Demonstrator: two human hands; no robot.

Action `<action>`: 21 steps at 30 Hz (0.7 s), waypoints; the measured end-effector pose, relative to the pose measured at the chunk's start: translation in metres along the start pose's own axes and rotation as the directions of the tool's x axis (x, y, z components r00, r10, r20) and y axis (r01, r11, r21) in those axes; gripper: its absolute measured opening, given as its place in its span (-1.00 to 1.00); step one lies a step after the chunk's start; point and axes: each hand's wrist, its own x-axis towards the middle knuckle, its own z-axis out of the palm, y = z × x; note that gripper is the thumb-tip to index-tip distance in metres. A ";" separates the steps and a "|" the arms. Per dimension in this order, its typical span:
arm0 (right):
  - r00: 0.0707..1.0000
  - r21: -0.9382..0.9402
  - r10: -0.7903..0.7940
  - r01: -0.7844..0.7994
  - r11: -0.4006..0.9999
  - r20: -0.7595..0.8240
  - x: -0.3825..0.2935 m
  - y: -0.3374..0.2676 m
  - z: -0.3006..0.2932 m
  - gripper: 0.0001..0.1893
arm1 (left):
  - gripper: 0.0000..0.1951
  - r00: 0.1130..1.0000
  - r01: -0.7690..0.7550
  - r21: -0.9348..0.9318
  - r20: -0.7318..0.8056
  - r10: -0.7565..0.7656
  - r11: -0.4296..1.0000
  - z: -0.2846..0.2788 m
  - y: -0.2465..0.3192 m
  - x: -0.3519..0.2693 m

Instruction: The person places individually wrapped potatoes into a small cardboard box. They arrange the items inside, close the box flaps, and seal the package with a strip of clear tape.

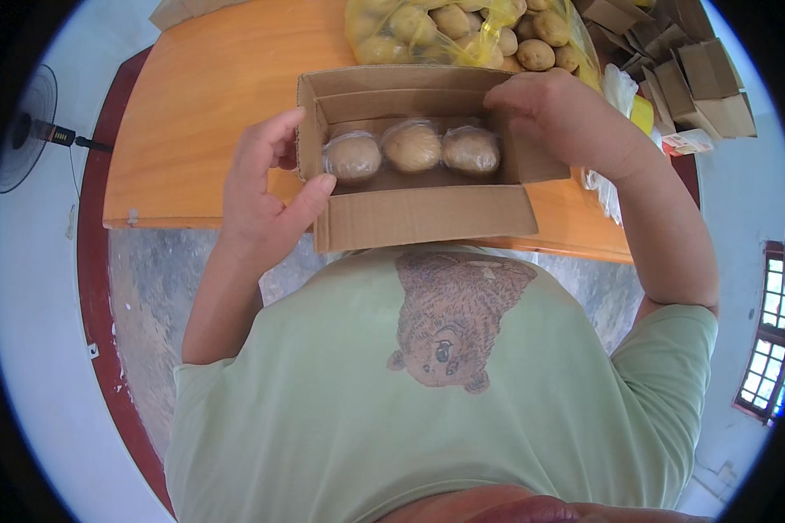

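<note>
An open cardboard box (425,212) lies in front of me at the near edge of the table. Inside it, three potatoes wrapped in clear film form a row: a left one (352,157), a middle one (411,147) and a right one (471,151). My left hand (268,180) is at the box's left end, thumb at the near corner and fingers by the left wall, spread apart. My right hand (556,118) is over the right end of the box, its fingers bent at the far right corner; its fingertips are partly hidden, so its grip is unclear.
On the orange wooden table (203,118), a yellow plastic bag (497,33) of potatoes lies beyond the box. Several cardboard boxes (693,85) are piled at the far right. Clear plastic bags (618,91) hang near my right forearm. A fan (29,131) stands at the left.
</note>
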 end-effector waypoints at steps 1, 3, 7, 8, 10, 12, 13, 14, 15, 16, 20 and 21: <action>1.000 -0.038 -0.015 0.016 0.999 0.009 0.000 0.001 0.002 -0.71 | -0.36 1.000 0.004 -0.001 0.000 -0.004 1.000 0.000 0.001 0.000; 1.000 -0.109 -0.016 0.017 0.994 0.012 -0.002 -0.003 0.004 -0.73 | -0.37 1.000 0.012 -0.003 0.000 -0.012 1.000 0.000 0.001 0.000; 1.000 -0.222 0.027 -0.027 0.975 -0.004 -0.004 -0.003 0.006 -0.73 | -0.37 1.000 0.009 -0.003 -0.005 -0.009 1.000 0.000 0.001 -0.001; 1.000 -0.237 0.003 -0.001 0.971 0.008 -0.002 -0.002 0.009 -0.72 | -0.37 1.000 0.013 -0.003 -0.007 -0.013 1.000 0.000 0.002 -0.001; 0.999 -0.268 -0.043 0.050 0.962 0.034 0.002 0.001 0.019 -0.71 | -0.37 1.000 0.009 0.002 -0.006 -0.009 1.000 0.000 0.002 -0.001; 0.998 -0.214 -0.021 0.033 0.976 0.060 0.005 -0.013 0.026 -0.71 | -0.38 1.000 -0.005 0.014 -0.006 0.005 1.000 0.000 0.002 0.000; 0.997 -0.189 -0.010 0.024 0.982 0.074 0.007 -0.019 0.029 -0.71 | -0.38 1.000 -0.004 -0.001 -0.011 0.004 1.000 0.000 0.001 0.000; 0.997 -0.233 -0.032 0.048 0.971 0.071 0.009 -0.019 0.034 -0.69 | -0.38 1.000 -0.002 -0.016 -0.016 0.002 1.000 0.001 0.000 0.000; 0.996 -0.276 -0.055 0.072 0.959 0.069 0.011 -0.018 0.040 -0.68 | -0.38 1.000 -0.001 -0.028 -0.022 0.000 1.000 0.002 0.000 0.000; 0.995 -0.318 -0.079 0.096 0.943 0.067 0.014 -0.019 0.041 -0.66 | -0.38 1.000 -0.009 -0.011 -0.020 0.009 1.000 0.002 0.000 -0.001; 0.891 -0.403 0.209 -0.032 0.915 0.403 0.041 -0.040 0.021 -0.46 | -0.38 1.000 -0.024 0.027 -0.019 0.024 0.999 0.000 0.001 -0.002; 0.856 -0.409 0.234 -0.030 0.912 0.461 0.047 -0.042 0.018 -0.45 | -0.38 0.999 -0.026 0.026 -0.019 0.027 0.999 0.000 0.002 -0.001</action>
